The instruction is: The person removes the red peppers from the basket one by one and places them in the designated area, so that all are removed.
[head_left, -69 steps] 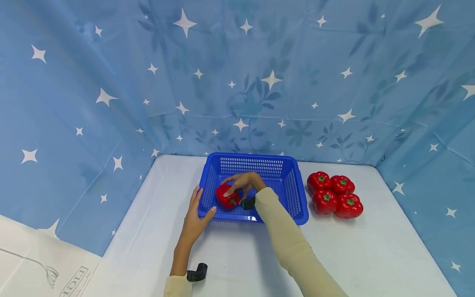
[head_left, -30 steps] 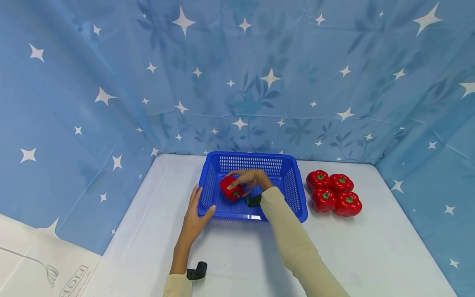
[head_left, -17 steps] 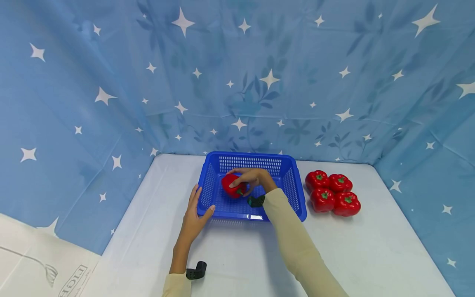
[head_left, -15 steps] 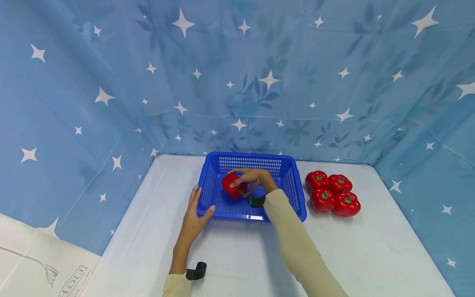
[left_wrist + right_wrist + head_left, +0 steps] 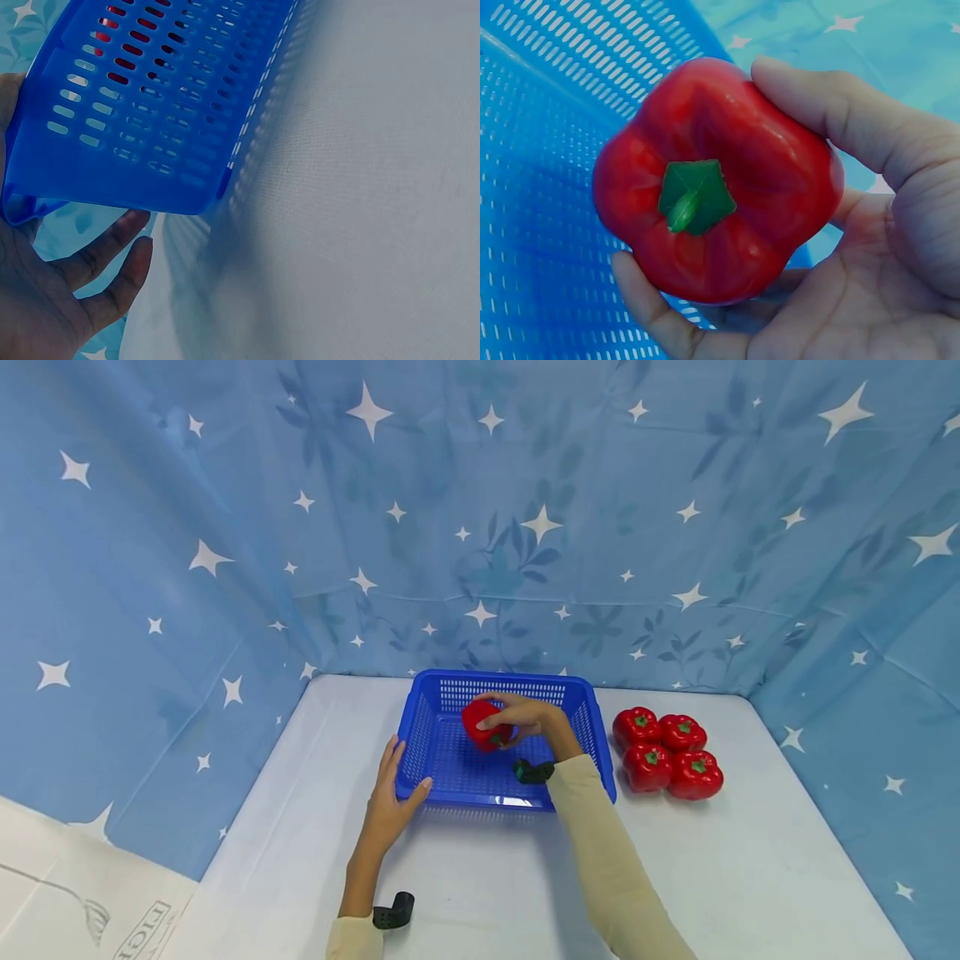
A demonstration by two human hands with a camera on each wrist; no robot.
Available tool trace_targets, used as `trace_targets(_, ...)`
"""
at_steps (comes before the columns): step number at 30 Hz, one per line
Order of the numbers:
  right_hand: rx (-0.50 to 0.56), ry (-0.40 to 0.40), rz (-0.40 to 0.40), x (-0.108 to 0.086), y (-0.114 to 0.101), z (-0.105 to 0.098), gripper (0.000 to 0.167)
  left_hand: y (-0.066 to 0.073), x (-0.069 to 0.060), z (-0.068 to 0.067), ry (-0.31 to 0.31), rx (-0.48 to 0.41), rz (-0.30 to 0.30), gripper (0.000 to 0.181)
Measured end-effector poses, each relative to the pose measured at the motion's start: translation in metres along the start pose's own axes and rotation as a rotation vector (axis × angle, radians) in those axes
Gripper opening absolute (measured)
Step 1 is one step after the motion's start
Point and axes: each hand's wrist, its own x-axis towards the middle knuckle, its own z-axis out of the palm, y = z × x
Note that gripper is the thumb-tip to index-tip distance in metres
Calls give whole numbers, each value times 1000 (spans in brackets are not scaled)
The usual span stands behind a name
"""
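Note:
My right hand (image 5: 528,714) grips a red bell pepper (image 5: 483,727) inside the blue basket (image 5: 510,802). In the right wrist view the bell pepper (image 5: 727,172) shows its green stem toward the camera, with thumb and fingers curled around its sides. My left hand (image 5: 390,806) rests at the near left corner of the basket, fingers fairly straight along the left side and thumb at the front rim. The left wrist view shows the left hand (image 5: 52,292) beside the perforated basket wall (image 5: 127,172); red glimpses show through its slots.
Several red bell peppers (image 5: 667,756) stand in a cluster on the white table (image 5: 750,860), right of the basket. A blue starry curtain (image 5: 495,527) closes off the back and sides. Black wrist devices (image 5: 395,912) sit on both wrists.
My right hand has moved the held bell pepper from the basket's near left area toward its middle and back, appearing to raise it. The left hand has stayed at the corner.

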Motion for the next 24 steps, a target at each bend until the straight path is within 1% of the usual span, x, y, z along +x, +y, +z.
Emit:
trace_targets(6,-1,37,-13,-16,3,-5,71,-1,0,0,-7,5,-4,83)
trace_targets(14,73,86,-59,-39,9,-11,73,-2,-1,1,-1,6,5,84)
trace_targets(19,109,145,-81,-55,15,-17,75,-2,0,1,-8,2,6,84)
trace_targets(24,134,216,-104,-70,25,-21,77,0,0,-1,-15,1,-2,84)
